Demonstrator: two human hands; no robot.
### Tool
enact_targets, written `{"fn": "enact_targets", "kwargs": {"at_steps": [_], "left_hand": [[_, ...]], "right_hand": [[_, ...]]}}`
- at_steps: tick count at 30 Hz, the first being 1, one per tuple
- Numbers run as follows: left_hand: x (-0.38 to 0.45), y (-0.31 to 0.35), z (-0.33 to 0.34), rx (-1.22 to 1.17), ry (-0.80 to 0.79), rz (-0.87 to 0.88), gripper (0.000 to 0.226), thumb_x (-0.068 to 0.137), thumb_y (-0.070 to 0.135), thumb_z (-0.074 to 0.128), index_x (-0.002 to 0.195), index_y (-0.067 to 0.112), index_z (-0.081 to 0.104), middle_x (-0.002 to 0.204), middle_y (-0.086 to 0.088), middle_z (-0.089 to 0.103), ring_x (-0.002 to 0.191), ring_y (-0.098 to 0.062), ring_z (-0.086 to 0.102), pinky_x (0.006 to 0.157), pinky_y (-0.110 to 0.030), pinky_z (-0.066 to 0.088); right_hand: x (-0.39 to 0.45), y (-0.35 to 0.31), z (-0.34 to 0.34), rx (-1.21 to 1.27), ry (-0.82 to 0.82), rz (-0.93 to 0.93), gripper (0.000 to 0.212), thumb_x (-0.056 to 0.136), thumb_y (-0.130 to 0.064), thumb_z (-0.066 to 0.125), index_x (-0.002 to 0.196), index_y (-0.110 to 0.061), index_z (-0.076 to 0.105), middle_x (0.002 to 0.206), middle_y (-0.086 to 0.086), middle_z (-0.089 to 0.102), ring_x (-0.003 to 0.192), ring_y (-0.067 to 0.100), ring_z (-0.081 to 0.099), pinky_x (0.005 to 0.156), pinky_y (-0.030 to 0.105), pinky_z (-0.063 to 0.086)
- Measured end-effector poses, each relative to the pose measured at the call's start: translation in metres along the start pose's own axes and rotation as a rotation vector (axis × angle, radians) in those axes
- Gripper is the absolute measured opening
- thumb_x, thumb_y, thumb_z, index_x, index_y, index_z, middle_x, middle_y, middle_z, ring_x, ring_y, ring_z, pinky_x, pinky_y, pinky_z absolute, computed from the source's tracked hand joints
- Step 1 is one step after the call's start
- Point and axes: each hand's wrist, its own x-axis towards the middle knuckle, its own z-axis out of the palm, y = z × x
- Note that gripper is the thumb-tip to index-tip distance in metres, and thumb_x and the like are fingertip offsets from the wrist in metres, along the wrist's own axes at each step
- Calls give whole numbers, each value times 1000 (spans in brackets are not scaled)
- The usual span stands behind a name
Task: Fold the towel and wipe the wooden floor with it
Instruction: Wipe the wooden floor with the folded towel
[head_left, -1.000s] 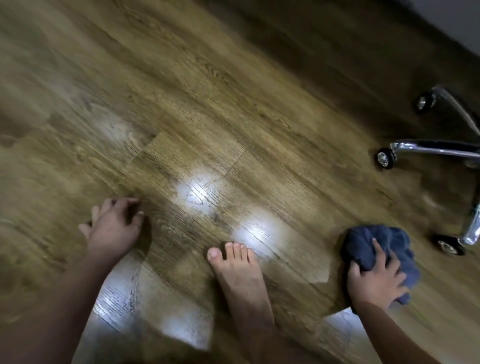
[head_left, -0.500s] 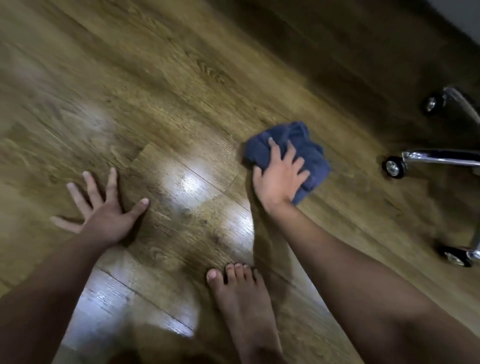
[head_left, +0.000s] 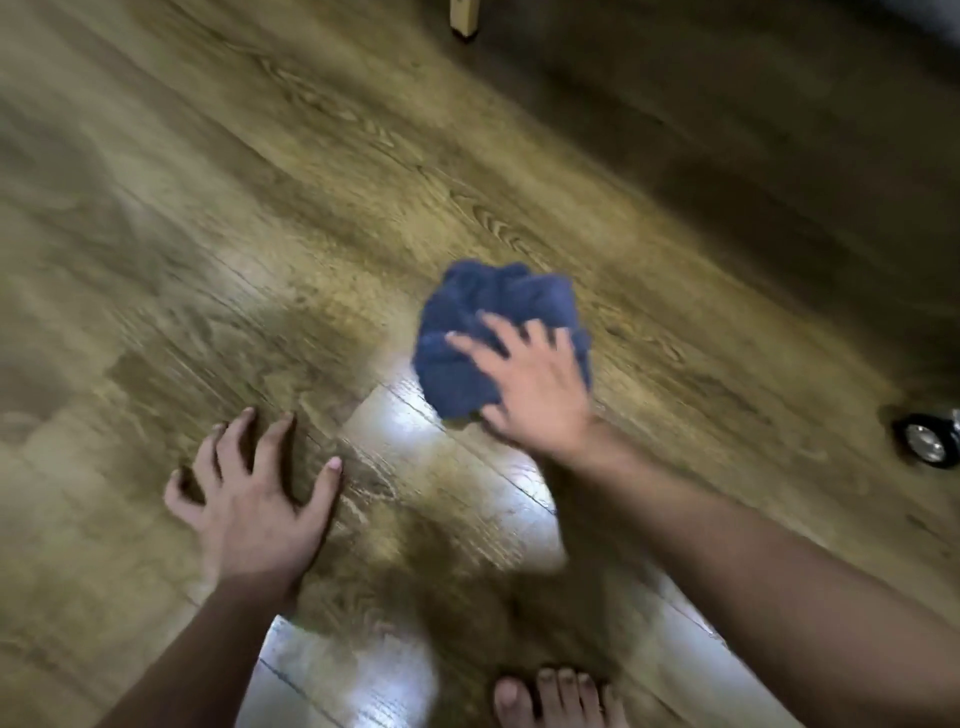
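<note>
Surrounding towel (head_left: 498, 312): bare wooden floor (head_left: 260, 208).

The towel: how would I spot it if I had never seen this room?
Look at the wooden floor, near its middle, just past the bright glare. There the right hand presses on a bunched towel. It is the only dark blue, soft thing there.

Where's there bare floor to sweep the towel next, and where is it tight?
Bare wooden floor lies open left of and beyond the blue towel, up to the furniture leg. It is tighter toward the chair caster at right, and near the left hand and foot.
</note>
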Motion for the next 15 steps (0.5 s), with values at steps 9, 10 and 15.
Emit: {"fn": "enact_targets", "kwargs": {"at_steps": [9,10,15], "left_hand": [[3,-1,-2,23,-44,-1,59,84,66,49,132,33,55,150,3,40,145,-25,28,115,-59,13],[2,-1,-2,21,-42,3,57,85,64,48,132,32,55,150,2,40,146,-25,27,116,-59,13],[3,2,-7,-56,7,17,48,86,46,53,127,21,59,143,-6,50,140,-33,37,116,-57,12]], "right_hand": [[134,51,-1,113,7,818,64,77,-45,65,138,-34,47,143,13,42,126,43,41,100,62,33],[141,30,-1,94,8,743,65,76,-44,66,138,-34,47,141,12,43,123,42,42,97,60,34],[122,-114,-5,106,0,101,76,71,-48,69,142,-39,44,146,9,43,114,35,43,92,52,31]]}}
